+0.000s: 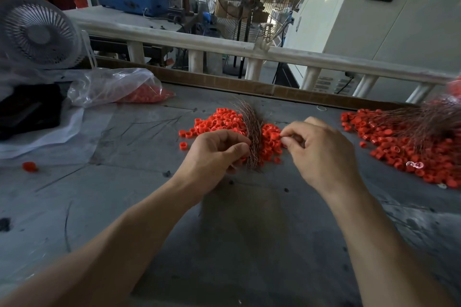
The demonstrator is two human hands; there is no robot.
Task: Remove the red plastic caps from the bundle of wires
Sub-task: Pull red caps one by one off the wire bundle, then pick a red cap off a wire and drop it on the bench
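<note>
A bundle of thin copper-coloured wires (252,127) stands fanned upward at the middle of the grey table. My left hand (214,154) is closed around its lower part. Just to the right, my right hand (321,154) pinches with thumb and forefinger at something small by the bundle; what it pinches is too small to make out. A pile of loose red plastic caps (219,122) lies behind and around the bundle. At the far right, a second, larger mass of wires (424,122) lies over another heap of red caps (409,154).
A clear plastic bag holding red caps (117,87) lies at the back left, beside a black object (27,109) and a white desk fan (37,32). One stray red cap (29,166) sits at the left. A white rail (249,51) runs behind the table.
</note>
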